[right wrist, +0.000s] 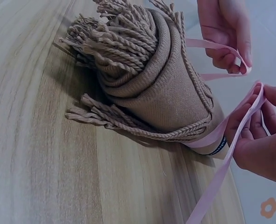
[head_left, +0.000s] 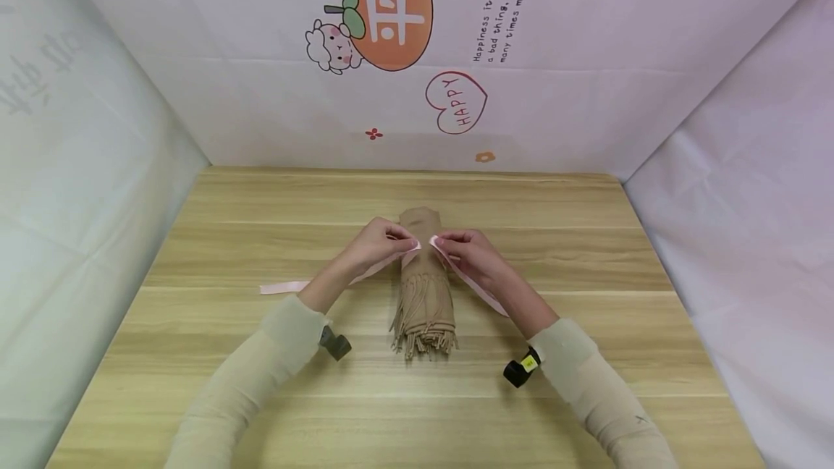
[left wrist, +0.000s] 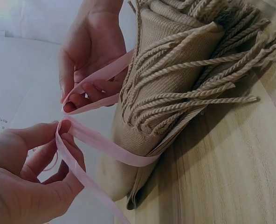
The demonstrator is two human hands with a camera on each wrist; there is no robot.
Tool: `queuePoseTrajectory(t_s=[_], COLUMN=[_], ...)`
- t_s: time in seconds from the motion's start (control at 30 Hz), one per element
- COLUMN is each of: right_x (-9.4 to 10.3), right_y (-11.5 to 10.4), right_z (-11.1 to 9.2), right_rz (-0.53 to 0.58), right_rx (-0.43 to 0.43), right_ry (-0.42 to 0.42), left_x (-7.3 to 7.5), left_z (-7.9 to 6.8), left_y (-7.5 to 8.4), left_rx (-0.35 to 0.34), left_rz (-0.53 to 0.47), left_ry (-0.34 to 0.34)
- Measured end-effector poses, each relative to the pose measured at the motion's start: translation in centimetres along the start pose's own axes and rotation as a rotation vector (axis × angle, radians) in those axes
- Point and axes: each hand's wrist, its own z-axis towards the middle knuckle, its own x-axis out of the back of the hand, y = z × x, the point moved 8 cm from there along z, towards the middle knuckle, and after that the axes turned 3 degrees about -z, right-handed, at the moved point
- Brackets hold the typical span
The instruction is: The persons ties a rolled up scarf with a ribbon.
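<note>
At the centre of the head view a rolled tan scarf (head_left: 422, 277) lies on the wooden table (head_left: 586, 382), a pink ribbon (head_left: 284, 286) wrapped round it. The left hand (head_left: 378, 244) and right hand (head_left: 470, 255) each pinch a ribbon loop between curled fingertips, just above the roll's middle.

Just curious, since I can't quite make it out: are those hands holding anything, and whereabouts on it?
Both hold the pink ribbon that passes around the rolled scarf. The left hand and right hand each pinch a folded loop of it above the roll.
</note>
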Motion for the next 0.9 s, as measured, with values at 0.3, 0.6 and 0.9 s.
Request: queuePoseTrajectory(t_s=[0.3,0.6,0.9], right_x=[-0.2,-0.4,-0.7], right_y=[0.0,-0.3,-0.6], right_z=[0.2,0.1,0.0], right_rz=[-0.010,-0.031,-0.024], right_rx=[-0.002,0.012,0.025], right_ry=[0.010,0.001,-0.002], left_x=[-0.4,-1.0,-1.4], left_z=[0.3,0.4,0.9], left_y=[0.2,0.7,0.6], left_rx=[0.015,-0.027,-0.069], left_rz=[-0.012,-0.065,0.047], left_ry=[0.007,-0.054,-0.068])
